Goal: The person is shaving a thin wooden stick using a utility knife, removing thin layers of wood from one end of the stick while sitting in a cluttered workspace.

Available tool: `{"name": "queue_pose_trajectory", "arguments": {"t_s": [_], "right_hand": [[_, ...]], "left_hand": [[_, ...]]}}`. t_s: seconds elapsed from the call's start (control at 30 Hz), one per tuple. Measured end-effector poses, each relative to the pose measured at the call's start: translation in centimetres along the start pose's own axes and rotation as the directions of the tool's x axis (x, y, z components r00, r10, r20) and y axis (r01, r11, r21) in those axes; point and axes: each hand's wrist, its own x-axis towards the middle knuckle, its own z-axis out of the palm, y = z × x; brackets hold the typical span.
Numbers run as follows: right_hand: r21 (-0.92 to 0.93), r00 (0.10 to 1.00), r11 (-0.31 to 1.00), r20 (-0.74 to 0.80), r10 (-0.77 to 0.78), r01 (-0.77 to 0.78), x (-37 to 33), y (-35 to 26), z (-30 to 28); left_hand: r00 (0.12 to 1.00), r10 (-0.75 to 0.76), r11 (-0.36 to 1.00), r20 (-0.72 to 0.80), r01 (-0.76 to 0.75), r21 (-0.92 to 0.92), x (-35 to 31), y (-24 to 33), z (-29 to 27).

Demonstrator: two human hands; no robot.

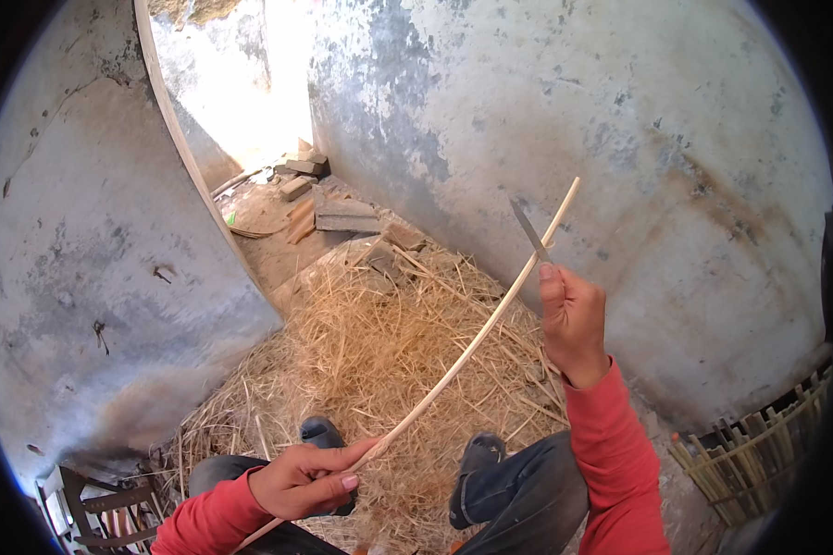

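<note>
A long, pale, slightly bowed strip of wood or bamboo [472, 344] slants from low on the left up to the right, in front of me. My left hand [307, 479] is closed around its lower part, with the thumb and forefinger along it. In my right hand [574, 310] is a knife [528, 225], gripped in a fist with the thumb on top. The blade points up and to the left and crosses the strip near its upper end, apparently against it. The knife's handle is hidden by my fingers.
Straw-like shavings [389, 361] cover the floor around my shoes. Bricks and broken tiles [342, 217] lie by the bright doorway. A slatted basket [759, 449] stands at the right, a wooden stool-like frame [111, 513] at the lower left. Worn walls [565, 102] rise on both sides.
</note>
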Motion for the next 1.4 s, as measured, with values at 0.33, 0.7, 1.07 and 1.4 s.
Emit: {"name": "queue_pose_trajectory", "arguments": {"t_s": [0.33, 0.7, 1.07, 1.4], "right_hand": [[0.174, 0.925, 0.957, 0.265, -0.273, 0.232, -3.7, -4.3, 1.8], [-0.026, 1.0, 1.0, -0.01, 0.003, -0.003, 0.5, 1.6, 1.3], [0.362, 0.879, 0.877, -0.234, 0.414, -0.317, 2.0, 7.5, -3.3], [0.541, 0.944, 0.828, -0.174, 0.28, -0.146, 0.1, -0.5, -2.1]], "left_hand": [[0.998, 0.055, 0.97, -0.036, -0.061, -0.235, 0.2, -0.7, -0.1], [0.998, -0.065, 0.964, -0.02, 0.058, -0.26, -0.6, -0.7, -0.1], [1.0, -0.024, 0.949, 0.018, 0.029, -0.315, -1.0, -0.2, -0.7], [1.0, -0.015, 0.959, -0.009, 0.012, -0.283, -0.4, -0.2, -1.0]]}}
